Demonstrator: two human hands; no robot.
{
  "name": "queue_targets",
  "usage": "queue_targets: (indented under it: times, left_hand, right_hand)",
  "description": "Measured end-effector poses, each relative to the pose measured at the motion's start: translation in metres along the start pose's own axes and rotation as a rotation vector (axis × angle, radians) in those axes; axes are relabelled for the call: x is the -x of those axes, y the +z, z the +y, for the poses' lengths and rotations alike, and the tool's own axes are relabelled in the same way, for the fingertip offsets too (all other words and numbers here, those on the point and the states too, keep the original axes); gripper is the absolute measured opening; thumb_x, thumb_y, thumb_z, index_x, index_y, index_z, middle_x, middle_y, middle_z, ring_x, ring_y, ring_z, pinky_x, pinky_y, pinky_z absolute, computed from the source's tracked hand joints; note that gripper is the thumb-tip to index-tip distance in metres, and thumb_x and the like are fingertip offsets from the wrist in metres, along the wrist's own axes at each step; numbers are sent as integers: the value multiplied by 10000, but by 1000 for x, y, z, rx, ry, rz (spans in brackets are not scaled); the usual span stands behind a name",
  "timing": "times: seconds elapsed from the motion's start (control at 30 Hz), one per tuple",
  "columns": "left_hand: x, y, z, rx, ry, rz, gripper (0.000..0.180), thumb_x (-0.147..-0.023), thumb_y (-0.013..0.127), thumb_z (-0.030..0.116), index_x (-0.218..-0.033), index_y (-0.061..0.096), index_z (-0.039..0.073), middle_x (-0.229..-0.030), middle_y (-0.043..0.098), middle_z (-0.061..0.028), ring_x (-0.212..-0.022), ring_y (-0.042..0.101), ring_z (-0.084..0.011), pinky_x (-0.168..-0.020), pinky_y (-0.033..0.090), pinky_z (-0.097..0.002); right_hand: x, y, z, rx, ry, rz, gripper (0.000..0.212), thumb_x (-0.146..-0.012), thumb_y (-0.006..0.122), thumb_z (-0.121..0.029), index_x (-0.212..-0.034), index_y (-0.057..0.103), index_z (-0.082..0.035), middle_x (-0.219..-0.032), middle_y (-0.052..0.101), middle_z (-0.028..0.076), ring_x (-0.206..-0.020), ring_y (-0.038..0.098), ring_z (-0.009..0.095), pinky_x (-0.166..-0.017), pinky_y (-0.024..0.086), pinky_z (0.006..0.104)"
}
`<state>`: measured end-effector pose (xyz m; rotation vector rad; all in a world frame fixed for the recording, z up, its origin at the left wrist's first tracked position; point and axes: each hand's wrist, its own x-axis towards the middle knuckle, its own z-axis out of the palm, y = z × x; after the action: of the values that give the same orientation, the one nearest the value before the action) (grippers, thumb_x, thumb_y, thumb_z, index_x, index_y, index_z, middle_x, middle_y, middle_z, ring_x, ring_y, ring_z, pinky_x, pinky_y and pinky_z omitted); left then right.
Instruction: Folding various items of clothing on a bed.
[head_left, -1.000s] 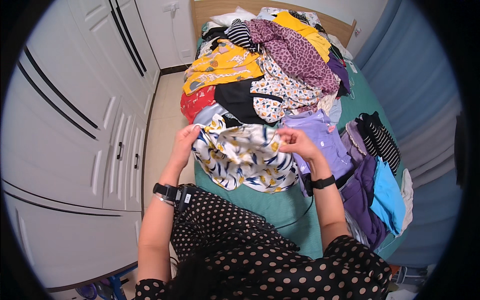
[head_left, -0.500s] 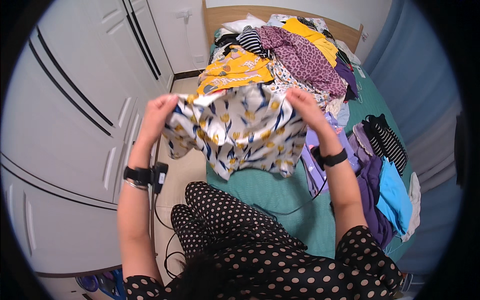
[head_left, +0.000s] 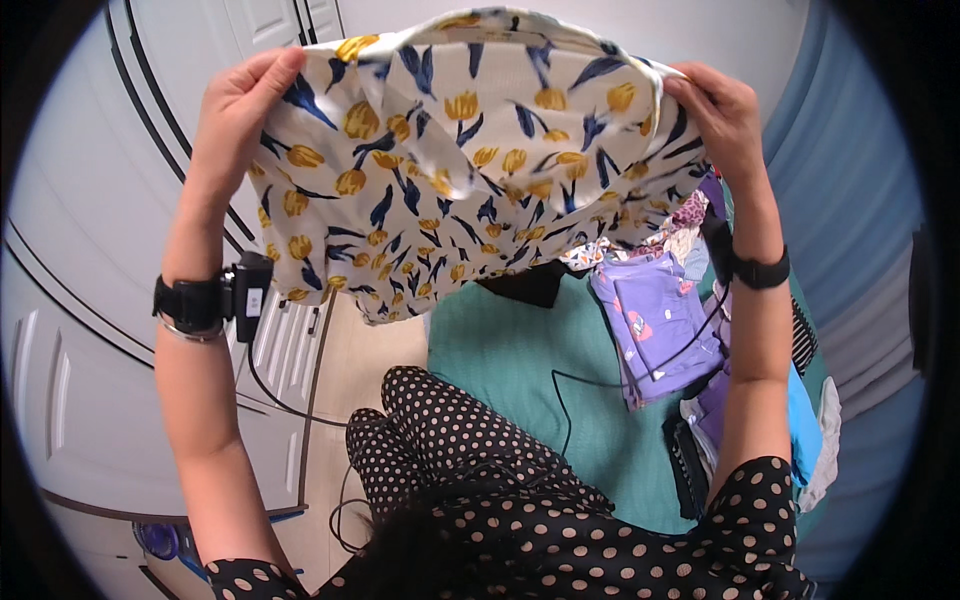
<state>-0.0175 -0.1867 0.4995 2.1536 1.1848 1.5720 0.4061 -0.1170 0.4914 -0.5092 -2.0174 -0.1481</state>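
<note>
A white top with yellow tulips and navy leaves [head_left: 440,190] hangs spread out between my two raised hands, its round neckline at the upper edge. My left hand [head_left: 245,115] pinches one shoulder of it. At the other shoulder my right hand [head_left: 722,112] is closed on the cloth. The body of the garment hangs loose and wavy, hiding much of the bed behind it. Below my right hand lies a folded purple garment [head_left: 655,320] with a printed picture on the bed.
The green bed sheet [head_left: 520,385] spreads before my legs. Folded dark clothes [head_left: 685,465], a bright blue garment [head_left: 803,425] and a white cloth [head_left: 828,450] lie at the right. White wardrobes [head_left: 90,280] line the left, a blue curtain [head_left: 850,200] the right. A black cable [head_left: 275,395] runs from my left wrist.
Both hands have risen and moved farther apart, lifting the tulip top and stretching its shoulders. It now blocks most of the clothes pile at the far end of the bed.
</note>
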Motion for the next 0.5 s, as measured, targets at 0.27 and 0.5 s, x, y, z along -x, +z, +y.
queue_targets:
  times: [0.27, 0.5]
  left_hand:
    - [0, -5, 26, -11, 136, -40, 382, -910, 576, 409, -955, 689, 46, -722, 646, -3, -604, 594, -50, -555, 459, -149]
    - [-10, 1, 26, -61, -4, -126, 335, -902, 586, 363, -947, 680, 45, -742, 664, -16, -652, 640, -50, -584, 504, -152]
  right_hand:
    - [-10, -68, 10, -159, 85, -174, 259, -958, 538, -244, -948, 648, -10, -736, 552, -53, -636, 497, 6, -544, 419, 144]
    - [-21, -44, -8, -313, 398, -43, 289, -896, 625, -248, -763, 645, 7, -665, 621, -13, -541, 534, 47, -483, 432, 186]
